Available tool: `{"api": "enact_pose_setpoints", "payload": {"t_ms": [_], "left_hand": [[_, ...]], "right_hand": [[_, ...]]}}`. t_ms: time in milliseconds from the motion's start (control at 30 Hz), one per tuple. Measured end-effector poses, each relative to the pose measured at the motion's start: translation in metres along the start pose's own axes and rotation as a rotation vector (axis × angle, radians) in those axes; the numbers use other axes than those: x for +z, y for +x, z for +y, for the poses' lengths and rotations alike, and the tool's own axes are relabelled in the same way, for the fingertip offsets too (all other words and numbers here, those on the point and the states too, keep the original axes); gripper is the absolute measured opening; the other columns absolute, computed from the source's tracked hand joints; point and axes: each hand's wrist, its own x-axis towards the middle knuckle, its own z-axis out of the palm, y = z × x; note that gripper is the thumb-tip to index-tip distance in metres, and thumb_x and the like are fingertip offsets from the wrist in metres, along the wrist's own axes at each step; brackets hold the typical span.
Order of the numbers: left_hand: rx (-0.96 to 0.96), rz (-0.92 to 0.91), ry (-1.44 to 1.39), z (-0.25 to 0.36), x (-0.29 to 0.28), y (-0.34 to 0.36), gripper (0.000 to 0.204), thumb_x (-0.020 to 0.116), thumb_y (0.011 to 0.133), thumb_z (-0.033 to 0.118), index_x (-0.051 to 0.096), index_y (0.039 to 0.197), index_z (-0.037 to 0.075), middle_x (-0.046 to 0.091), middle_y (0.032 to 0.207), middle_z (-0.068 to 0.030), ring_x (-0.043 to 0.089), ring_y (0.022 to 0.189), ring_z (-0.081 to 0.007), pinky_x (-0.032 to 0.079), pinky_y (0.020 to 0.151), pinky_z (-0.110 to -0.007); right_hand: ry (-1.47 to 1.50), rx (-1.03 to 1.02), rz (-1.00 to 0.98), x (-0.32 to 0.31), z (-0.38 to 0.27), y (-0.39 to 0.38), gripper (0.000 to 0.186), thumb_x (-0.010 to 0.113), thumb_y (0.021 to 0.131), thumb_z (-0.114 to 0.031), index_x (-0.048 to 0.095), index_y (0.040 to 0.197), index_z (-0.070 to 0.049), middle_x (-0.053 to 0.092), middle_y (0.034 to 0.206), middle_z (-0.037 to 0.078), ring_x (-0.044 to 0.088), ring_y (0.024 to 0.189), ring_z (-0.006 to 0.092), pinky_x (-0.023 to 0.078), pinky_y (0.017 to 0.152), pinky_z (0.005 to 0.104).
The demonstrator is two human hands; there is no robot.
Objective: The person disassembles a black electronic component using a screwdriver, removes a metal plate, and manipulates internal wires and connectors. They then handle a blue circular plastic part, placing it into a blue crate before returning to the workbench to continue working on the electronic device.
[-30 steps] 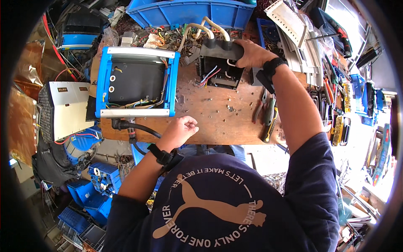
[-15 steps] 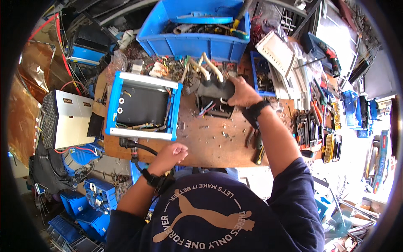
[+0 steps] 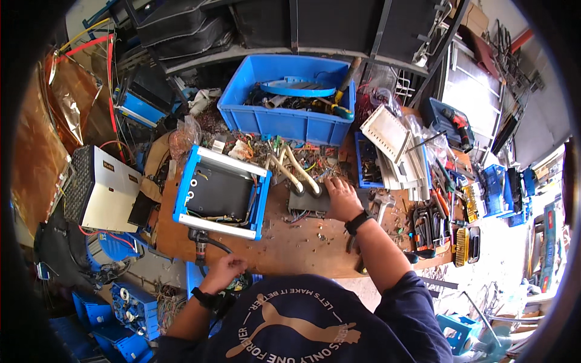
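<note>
We're resting our spread right hand (image 3: 343, 199) on the box (image 3: 307, 202) at its nine o'clock; we can't tell if it or our left hand (image 3: 224, 272) is gripping. Cables (image 3: 296, 164) leaning toward eleven could be snagging scrap (image 3: 316, 158), tipping the box.

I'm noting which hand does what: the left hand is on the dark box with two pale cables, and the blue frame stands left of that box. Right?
One slip: the head view shows the right hand on the dark box. The two pale cables and the blue frame to its left are as you say.
</note>
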Motion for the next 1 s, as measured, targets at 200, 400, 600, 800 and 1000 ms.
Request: {"api": "enact_pose_setpoints", "payload": {"t_ms": [200,400,600,800,1000], "left_hand": [[-0.007,0.017,-0.02,0.012,-0.002,-0.009,0.026,0.065,0.087,0.016,0.062,0.106,-0.001,0.066,0.089,-0.0064,0.062,0.079,-0.0133,0.049,0.068,-0.027],[0.398,0.077,0.183,0.057,-0.009,0.0,0.024,0.068,0.086,0.016,0.062,0.103,0.001,0.065,0.086,-0.005,0.062,0.079,-0.0131,0.049,0.068,-0.029],[1.16,-0.249,0.338,0.229,0.059,-0.004,0.022,0.065,0.074,0.013,0.058,0.088,-0.002,0.058,0.085,-0.0152,0.059,0.079,-0.0323,0.05,0.071,-0.041],[1.697,-0.527,0.866,0.326,0.205,-0.03,0.021,0.062,0.069,0.019,0.059,0.059,0.001,0.057,0.058,-0.0137,0.058,0.056,-0.0285,0.045,0.053,-0.041],[1.74,-0.428,0.891,0.324,0.189,0.001,0.017,0.062,0.072,0.017,0.06,0.068,0.001,0.058,0.066,-0.0138,0.057,0.063,-0.0298,0.045,0.059,-0.041]], "right_hand": [[0.059,0.048,-0.097,-0.021,-0.015,-0.012,0.112,0.087,0.053,-0.036,0.026,0.143,-0.007,0.042,0.137,0.019,0.038,0.13,0.034,0.033,0.107,0.0456],[0.144,0.106,0.134,-0.019,-0.034,-0.034,0.105,0.088,0.054,-0.026,0.033,0.14,-0.004,0.037,0.14,0.023,0.035,0.13,0.0384,0.03,0.108,0.0467],[0.21,-0.088,0.383,0.002,-0.035,-0.03,0.09,0.084,0.057,-0.017,0.041,0.135,-0.003,0.047,0.131,0.02,0.047,0.119,0.0369,0.039,0.103,0.042],[0.148,-0.145,0.477,-0.001,-0.042,-0.041,0.082,0.08,0.063,-0.015,0.041,0.134,-0.003,0.048,0.13,0.019,0.047,0.119,0.0351,0.037,0.103,0.0422],[0.146,-0.15,0.516,-0.001,-0.04,-0.05,0.075,0.077,0.068,-0.013,0.042,0.133,-0.003,0.049,0.129,0.017,0.046,0.12,0.0333,0.036,0.103,0.0424]]}}
